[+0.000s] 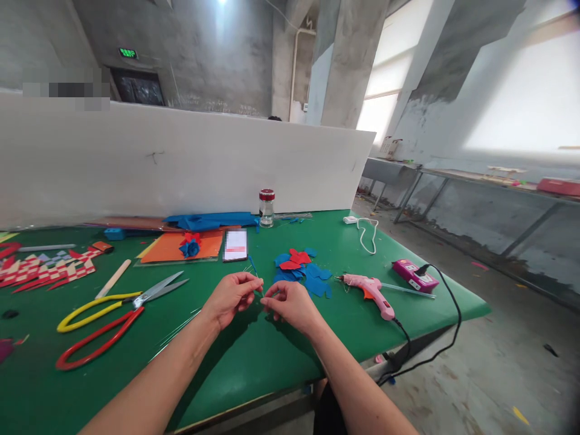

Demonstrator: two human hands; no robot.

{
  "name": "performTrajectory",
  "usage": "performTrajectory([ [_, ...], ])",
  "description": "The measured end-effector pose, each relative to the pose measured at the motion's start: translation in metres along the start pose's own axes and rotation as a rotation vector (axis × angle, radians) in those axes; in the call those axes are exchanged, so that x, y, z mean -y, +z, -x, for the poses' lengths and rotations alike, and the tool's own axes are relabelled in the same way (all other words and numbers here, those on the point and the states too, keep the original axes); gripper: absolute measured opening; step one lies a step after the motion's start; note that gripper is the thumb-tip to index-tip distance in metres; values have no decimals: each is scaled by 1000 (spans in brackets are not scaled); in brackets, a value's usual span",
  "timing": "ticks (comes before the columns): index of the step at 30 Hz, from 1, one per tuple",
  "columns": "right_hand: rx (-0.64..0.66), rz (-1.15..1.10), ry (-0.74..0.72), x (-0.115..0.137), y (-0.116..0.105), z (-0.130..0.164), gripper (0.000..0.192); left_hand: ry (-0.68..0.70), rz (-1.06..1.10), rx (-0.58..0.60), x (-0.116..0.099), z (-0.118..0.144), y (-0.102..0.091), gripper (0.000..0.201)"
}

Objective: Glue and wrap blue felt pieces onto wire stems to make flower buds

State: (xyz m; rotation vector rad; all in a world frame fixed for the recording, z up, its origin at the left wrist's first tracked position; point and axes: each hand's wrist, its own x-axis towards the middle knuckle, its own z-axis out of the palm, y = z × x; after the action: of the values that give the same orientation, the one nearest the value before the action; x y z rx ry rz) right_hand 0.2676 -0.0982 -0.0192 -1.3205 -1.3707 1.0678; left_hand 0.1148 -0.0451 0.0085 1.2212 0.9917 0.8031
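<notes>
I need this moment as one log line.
left hand: pinching thin strand; right hand: close beside; pink glue gun: on green table

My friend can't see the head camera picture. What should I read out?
A person's left hand and right hand pinch a thin strand over a green table. Near them are blue and red pieces, with a pink glue gun to the right and scissors with red and yellow handles to the left.

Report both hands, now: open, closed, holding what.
Left hand: closed, pinching a thin wire-like strand.
Right hand: closed in a pinch, apparently on the same strand; its exact grip is hard to tell.
</notes>
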Motion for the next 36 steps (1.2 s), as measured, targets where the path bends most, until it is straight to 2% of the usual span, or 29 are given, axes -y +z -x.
performTrajectory([
  [8,-59,-106,-94,-6,9,-3,7,95,91,2,4,-4,0,37],
  [13,-55,-229,-32,-8,13,-5,15,127,131,5,4,-4,-2,33],
  [17,-66,-156,-108,-7,13,-4,18,133,150,1,2,-3,-2,34],
  [23,-73,-78,-149,-7,10,-2,23,119,169,5,0,-2,-2,34],
  [36,-16,-84,-102,-11,7,-4,23,100,77,2,1,-3,-4,36],
])
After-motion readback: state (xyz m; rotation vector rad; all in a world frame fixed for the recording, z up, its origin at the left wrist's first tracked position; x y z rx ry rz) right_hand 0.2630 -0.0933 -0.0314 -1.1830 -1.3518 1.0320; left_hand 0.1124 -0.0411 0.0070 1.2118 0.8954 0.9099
